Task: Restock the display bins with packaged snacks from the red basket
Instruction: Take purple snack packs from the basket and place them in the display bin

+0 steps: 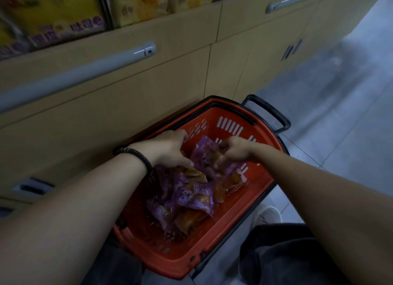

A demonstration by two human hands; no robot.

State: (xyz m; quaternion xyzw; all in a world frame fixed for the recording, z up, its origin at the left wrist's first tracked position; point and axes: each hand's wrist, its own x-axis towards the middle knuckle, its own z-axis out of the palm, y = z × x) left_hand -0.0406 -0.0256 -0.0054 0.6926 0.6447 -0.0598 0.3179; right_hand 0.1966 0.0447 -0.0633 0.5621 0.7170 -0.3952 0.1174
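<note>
A red basket point(234, 227) with black rim and handle stands on the floor against the cabinet. Inside lie several purple and orange snack packets point(191, 197). Both my hands reach into it. My left hand point(170, 149), with a dark bracelet on the wrist, curls its fingers around packets at the pile's far left. My right hand point(234, 150) pinches a purple packet point(205, 155) at the far side of the pile. The display bins point(63, 18) up at the top left hold yellow and purple snack bags.
Beige cabinet doors point(127, 97) with grey bar handles point(74, 76) run along the left below the bins. Grey tiled floor point(340, 114) stretches to the right. My dark trouser knee point(276, 252) and a white shoe point(269, 215) sit beside the basket.
</note>
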